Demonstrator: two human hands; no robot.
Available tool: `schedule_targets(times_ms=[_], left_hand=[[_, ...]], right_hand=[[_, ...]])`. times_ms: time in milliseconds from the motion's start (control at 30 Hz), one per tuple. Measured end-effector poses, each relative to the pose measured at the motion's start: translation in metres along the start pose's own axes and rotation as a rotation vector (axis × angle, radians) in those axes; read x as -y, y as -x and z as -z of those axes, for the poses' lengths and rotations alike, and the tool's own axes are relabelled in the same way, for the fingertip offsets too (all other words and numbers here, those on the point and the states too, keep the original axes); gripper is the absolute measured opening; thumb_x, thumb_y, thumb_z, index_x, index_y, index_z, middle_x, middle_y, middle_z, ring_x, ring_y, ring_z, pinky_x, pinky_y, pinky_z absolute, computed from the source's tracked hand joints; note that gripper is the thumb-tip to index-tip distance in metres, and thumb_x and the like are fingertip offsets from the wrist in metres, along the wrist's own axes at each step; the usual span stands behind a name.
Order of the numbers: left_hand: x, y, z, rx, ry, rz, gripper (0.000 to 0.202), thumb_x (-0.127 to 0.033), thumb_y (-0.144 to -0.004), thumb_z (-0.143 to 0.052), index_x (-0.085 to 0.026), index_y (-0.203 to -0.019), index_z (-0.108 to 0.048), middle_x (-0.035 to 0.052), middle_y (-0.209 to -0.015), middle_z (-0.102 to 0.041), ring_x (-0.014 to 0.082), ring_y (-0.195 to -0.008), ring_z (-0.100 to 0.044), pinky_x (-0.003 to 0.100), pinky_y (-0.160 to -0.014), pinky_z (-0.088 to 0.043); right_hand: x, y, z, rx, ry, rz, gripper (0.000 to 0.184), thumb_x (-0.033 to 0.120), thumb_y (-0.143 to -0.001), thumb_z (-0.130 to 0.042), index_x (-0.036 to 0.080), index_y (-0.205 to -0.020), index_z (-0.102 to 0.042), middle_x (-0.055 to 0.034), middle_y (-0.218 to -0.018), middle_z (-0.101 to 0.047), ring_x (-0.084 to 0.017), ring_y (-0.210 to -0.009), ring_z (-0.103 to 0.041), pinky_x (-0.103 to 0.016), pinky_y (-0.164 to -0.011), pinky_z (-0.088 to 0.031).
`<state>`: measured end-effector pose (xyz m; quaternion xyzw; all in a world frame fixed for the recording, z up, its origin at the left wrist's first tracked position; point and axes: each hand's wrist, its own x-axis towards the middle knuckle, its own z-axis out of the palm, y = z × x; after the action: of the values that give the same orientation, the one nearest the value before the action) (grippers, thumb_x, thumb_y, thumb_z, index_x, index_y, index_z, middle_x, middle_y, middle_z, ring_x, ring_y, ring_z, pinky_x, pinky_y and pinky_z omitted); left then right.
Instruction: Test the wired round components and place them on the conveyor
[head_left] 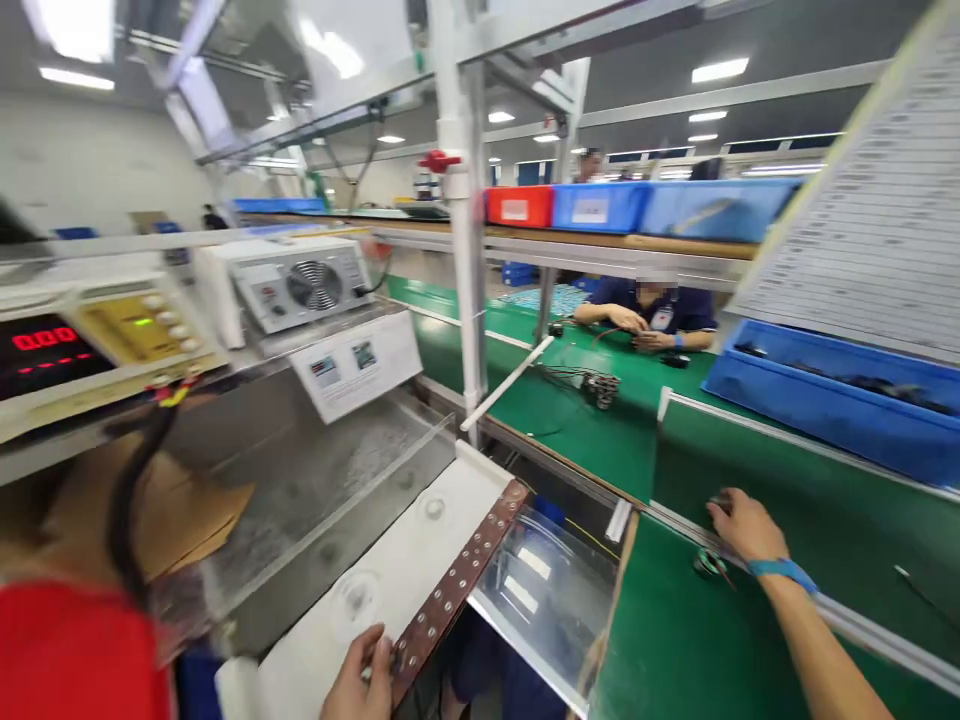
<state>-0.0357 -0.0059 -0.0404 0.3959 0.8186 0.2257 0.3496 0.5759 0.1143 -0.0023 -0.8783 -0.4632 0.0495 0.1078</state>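
Observation:
My left hand (358, 680) is at the bottom of the view, beside the near end of a brown strip (450, 580) with rows of round silvery studs or holes. Thumb and fingers pinch together around a small dark thing that I cannot make out. Over the green work surface on the right reaches my right hand (744, 528), a blue band (784, 572) around its wrist. Its fingers are closed on a small greyish piece, too blurred to name. Just below that hand a small round part with wires (706, 562) lies on the green mat (660, 640).
A white panel (397, 540) borders the strip; a clear sheet (555, 575) lies right of it. Instruments, including a red-digit display (52, 345), stand left. A white post (465, 270) rises mid-view. A blue bin (832, 400) holds dark parts. A co-worker (656, 315) sits across.

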Motion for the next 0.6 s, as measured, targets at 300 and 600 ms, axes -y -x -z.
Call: schedule_targets(times_ms=[300, 600], left_hand=[[-0.056, 0.074, -0.027, -0.533, 0.125, -0.455, 0.036, -0.035, -0.093, -0.042, -0.016, -0.121, -0.057, 0.0130, -0.130, -0.057, 0.0238, -0.125, -0.051, 0.043, -0.105, -0.042], [-0.076, 0.122, 0.029, -0.691, -0.266, -0.776, 0.028, -0.023, -0.094, -0.046, -0.022, -0.119, -0.060, 0.0058, -0.120, -0.064, 0.0244, -0.128, -0.046, 0.043, -0.105, -0.035]], right_hand=[[0.146, 0.119, 0.072, 0.000, -0.668, 0.745, 0.043, 0.065, -0.071, -0.062, 0.035, -0.102, -0.062, -0.0083, -0.096, -0.067, -0.028, -0.080, -0.065, -0.042, -0.069, -0.055], [0.287, 0.291, 0.075, 1.092, -0.495, 1.753, 0.035, 0.039, -0.087, -0.063, 0.039, -0.122, -0.058, -0.0060, -0.112, -0.061, -0.020, -0.104, -0.060, -0.031, -0.087, -0.051]])
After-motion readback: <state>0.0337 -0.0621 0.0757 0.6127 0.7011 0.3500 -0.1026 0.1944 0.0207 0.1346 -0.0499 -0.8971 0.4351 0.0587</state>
